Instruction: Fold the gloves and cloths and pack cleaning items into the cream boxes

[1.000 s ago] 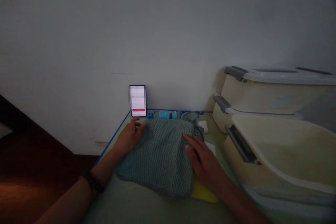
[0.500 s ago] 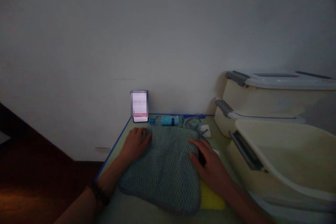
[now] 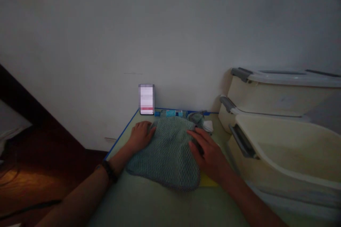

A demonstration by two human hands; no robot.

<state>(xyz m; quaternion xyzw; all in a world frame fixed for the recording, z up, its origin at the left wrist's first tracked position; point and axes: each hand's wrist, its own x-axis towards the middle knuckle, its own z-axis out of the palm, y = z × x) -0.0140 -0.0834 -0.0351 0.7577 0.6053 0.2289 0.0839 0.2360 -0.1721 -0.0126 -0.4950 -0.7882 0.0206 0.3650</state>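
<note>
A grey-green textured cloth (image 3: pixel 165 156) lies spread over the table with soft creases across it. My left hand (image 3: pixel 140 135) rests at its far left corner, thumb on the cloth and fingers apart from the thumb. At the right edge of the cloth, my right hand (image 3: pixel 207 150) touches it with the fingertips, its fingers spread. Part of a yellow cloth-like item (image 3: pixel 209 180) shows from beneath, near my right wrist. Behind the cloth, a clear bottle with a blue label (image 3: pixel 174 113) lies on its side, next to a bunched grey cloth (image 3: pixel 196 117).
A phone (image 3: pixel 146 99) leans upright on the wall at the table's back left corner. A small white item (image 3: pixel 208 126) lies behind my right hand. Cream bins with grey handles (image 3: pixel 282 95) are stacked at right, an open one (image 3: pixel 247 149) nearest. The table's blue edge (image 3: pixel 124 129) runs along the left.
The view has shifted slightly. Both hands stay at the cloth's sides. Its far edge looks more rounded and creased than half a second ago, and less of the yellow item shows.
</note>
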